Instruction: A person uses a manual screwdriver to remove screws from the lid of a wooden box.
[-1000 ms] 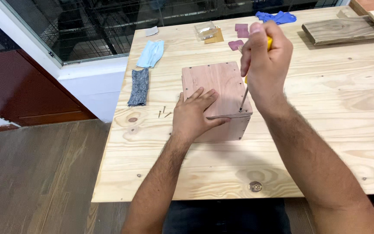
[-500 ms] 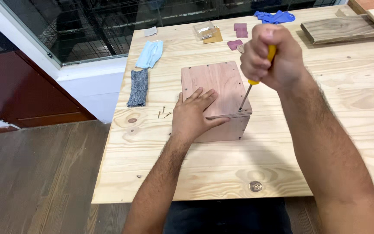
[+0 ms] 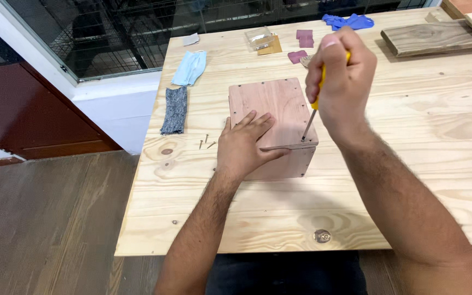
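Pale pine bench (image 3: 411,164) carries the wooden box (image 3: 271,109); my left hand (image 3: 245,145) lies flat and open on its lid, my right hand (image 3: 341,82) grips the screwdriver (image 3: 313,104) at the lid's near-right corner. Tilting could slip the tip toward my fingers.

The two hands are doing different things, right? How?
The left hand lies flat, fingers spread, on the wooden box; the right hand is a fist around a yellow-handled screwdriver. The left sits low on the lid; the right is raised above it. Both are bare.
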